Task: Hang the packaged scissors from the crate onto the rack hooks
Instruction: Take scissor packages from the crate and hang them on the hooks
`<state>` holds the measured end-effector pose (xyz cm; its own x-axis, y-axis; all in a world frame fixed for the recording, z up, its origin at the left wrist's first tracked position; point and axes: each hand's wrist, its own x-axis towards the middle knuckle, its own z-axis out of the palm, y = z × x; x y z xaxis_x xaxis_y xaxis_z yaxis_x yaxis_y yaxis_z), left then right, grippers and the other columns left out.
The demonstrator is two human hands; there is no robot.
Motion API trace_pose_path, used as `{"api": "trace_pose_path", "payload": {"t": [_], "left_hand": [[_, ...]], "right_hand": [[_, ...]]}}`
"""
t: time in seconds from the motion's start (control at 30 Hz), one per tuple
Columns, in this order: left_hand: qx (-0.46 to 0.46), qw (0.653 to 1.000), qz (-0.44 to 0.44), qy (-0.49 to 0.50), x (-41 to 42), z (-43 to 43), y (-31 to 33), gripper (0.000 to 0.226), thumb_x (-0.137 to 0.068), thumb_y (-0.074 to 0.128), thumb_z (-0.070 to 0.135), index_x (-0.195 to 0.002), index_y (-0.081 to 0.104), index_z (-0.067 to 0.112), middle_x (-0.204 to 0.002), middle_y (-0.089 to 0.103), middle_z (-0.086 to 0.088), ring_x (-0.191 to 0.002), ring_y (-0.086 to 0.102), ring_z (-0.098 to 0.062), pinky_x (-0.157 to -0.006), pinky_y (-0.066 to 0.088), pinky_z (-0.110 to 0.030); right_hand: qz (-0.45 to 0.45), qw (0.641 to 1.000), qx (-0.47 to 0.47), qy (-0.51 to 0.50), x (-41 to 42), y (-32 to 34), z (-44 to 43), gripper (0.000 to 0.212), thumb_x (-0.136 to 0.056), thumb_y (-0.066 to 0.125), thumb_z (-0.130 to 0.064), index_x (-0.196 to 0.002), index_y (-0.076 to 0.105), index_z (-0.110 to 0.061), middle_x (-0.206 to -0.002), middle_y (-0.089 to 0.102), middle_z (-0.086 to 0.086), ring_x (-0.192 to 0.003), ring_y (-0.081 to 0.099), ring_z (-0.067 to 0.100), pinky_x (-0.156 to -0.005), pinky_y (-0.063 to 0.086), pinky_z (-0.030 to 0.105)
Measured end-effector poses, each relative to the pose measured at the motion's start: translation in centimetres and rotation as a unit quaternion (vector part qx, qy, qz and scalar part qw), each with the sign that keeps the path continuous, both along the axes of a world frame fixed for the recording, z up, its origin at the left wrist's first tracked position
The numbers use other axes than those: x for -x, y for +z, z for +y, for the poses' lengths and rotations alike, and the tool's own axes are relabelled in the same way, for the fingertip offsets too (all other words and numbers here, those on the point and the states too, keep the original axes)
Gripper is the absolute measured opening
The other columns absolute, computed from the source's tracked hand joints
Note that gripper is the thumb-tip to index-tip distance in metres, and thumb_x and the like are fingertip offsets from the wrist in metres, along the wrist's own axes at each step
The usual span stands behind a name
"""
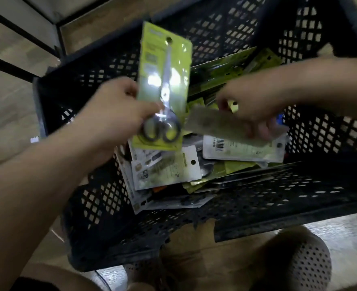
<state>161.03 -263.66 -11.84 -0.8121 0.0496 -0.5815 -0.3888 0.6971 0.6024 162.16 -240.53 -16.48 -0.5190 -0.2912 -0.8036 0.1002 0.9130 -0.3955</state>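
A black perforated crate (257, 204) on the floor holds several packaged scissors (165, 166), most lying back side up. My left hand (114, 114) grips one green-carded pack of scissors (165, 80) near its lower end and holds it upright above the crate, its hang hole on top. My right hand (255, 103) reaches into the crate and pinches another pack (219, 124), blurred and turned back side up, just above the pile. No rack hooks are in view.
The dark frame of a shelf or rack (57, 28) stands at the upper left beyond the crate. Pale wood-look floor surrounds the crate. My knee and a perforated light shoe (307, 263) are at the bottom edge.
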Motion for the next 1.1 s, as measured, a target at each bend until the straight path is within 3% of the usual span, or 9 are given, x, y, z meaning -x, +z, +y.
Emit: {"api": "trace_pose_path", "payload": {"t": [0.13, 0.23, 0.37, 0.47, 0.53, 0.67, 0.83, 0.97, 1.1], "left_hand": [[0.003, 0.995, 0.081, 0.056, 2.8, -2.3, 1.9, 0.011, -0.087, 0.078, 0.019, -0.09, 0.068, 0.024, -0.083, 0.078, 0.004, -0.074, 0.076, -0.017, -0.066, 0.059, -0.035], [0.023, 0.993, 0.106, 0.046, 3.2, -2.9, 2.2, 0.019, -0.086, 0.078, 0.021, -0.103, 0.071, 0.024, -0.09, 0.078, 0.003, -0.078, 0.078, -0.019, -0.068, 0.058, -0.035], [0.009, 0.999, 0.003, 0.053, 0.7, -1.5, 0.4, 0.031, -0.088, 0.072, 0.004, -0.117, 0.068, 0.015, -0.1, 0.079, -0.003, -0.089, 0.077, -0.024, -0.078, 0.063, -0.043], [0.01, 0.994, -0.087, 0.059, -1.3, -0.4, -1.2, 0.029, -0.089, 0.068, -0.004, -0.113, 0.062, 0.012, -0.106, 0.076, -0.013, -0.086, 0.077, -0.028, -0.071, 0.066, -0.048], [0.022, 0.994, -0.093, 0.055, -1.4, -0.5, -1.7, 0.028, -0.091, 0.066, -0.004, -0.113, 0.06, 0.012, -0.106, 0.075, -0.013, -0.079, 0.077, -0.025, -0.063, 0.066, -0.044], [0.038, 0.995, -0.073, 0.05, -1.2, -0.8, -1.8, 0.028, -0.09, 0.066, -0.002, -0.109, 0.061, 0.017, -0.107, 0.074, -0.013, -0.091, 0.076, -0.033, -0.077, 0.063, -0.056], [0.036, 0.999, -0.036, 0.004, -1.3, -0.3, -1.5, 0.031, -0.086, 0.067, -0.004, -0.107, 0.064, 0.019, -0.1, 0.077, -0.013, -0.093, 0.075, -0.036, -0.085, 0.061, -0.057], [0.01, 1.0, -0.014, -0.012, -1.3, 0.4, -1.1, 0.032, -0.088, 0.065, -0.008, -0.106, 0.065, 0.018, -0.094, 0.078, -0.009, -0.085, 0.077, -0.027, -0.084, 0.062, -0.054], [-0.015, 0.999, 0.028, -0.027, -1.2, 1.0, -0.7, 0.036, -0.088, 0.066, -0.008, -0.1, 0.065, 0.025, -0.086, 0.078, -0.002, -0.081, 0.077, -0.023, -0.08, 0.064, -0.048]], "right_hand": [[0.148, 0.953, 0.173, -0.201, 1.0, 3.3, 0.5, 0.009, -0.102, 0.06, -0.018, -0.099, 0.066, -0.024, -0.08, 0.079, -0.003, -0.069, 0.077, 0.016, -0.067, 0.064, 0.042], [0.15, 0.926, 0.214, -0.271, 1.4, 2.8, 0.6, 0.017, -0.101, 0.057, -0.025, -0.096, 0.071, -0.019, -0.084, 0.079, -0.007, -0.076, 0.076, 0.007, -0.073, 0.062, 0.035], [0.005, 0.934, 0.159, -0.32, -0.3, -3.0, 0.3, 0.014, -0.099, 0.065, -0.024, -0.102, 0.068, -0.01, -0.082, 0.077, 0.003, -0.066, 0.075, 0.019, -0.056, 0.059, 0.029], [-0.112, 0.945, 0.07, -0.299, -2.9, -7.3, -0.6, 0.025, -0.098, 0.066, -0.026, -0.11, 0.065, -0.004, -0.082, 0.077, 0.012, -0.06, 0.073, 0.026, -0.06, 0.058, 0.035], [-0.066, 0.956, 0.037, -0.285, -3.4, -8.0, -1.3, 0.036, -0.096, 0.068, -0.034, -0.11, 0.062, -0.001, -0.083, 0.076, 0.014, -0.059, 0.072, 0.028, -0.062, 0.059, 0.037], [0.048, 0.953, -0.001, -0.299, -2.4, -8.1, -1.3, 0.071, -0.088, 0.071, -0.045, -0.139, 0.04, -0.005, -0.095, 0.068, 0.015, -0.068, 0.071, 0.029, -0.059, 0.062, 0.043], [-0.062, 0.886, 0.037, -0.457, -0.8, -8.6, 0.1, 0.05, -0.097, 0.064, -0.05, -0.119, 0.05, -0.008, -0.096, 0.073, 0.013, -0.067, 0.074, 0.026, -0.065, 0.054, 0.032], [-0.028, 0.863, 0.05, -0.501, -0.9, -9.6, 0.7, 0.053, -0.093, 0.07, -0.051, -0.103, 0.06, 0.0, -0.082, 0.075, 0.013, -0.05, 0.071, 0.022, -0.051, 0.048, 0.026], [0.019, 0.854, 0.056, -0.517, -1.5, -10.4, 0.5, 0.046, -0.092, 0.074, -0.043, -0.09, 0.064, 0.002, -0.08, 0.076, 0.013, -0.052, 0.071, 0.022, -0.047, 0.05, 0.025]]}}
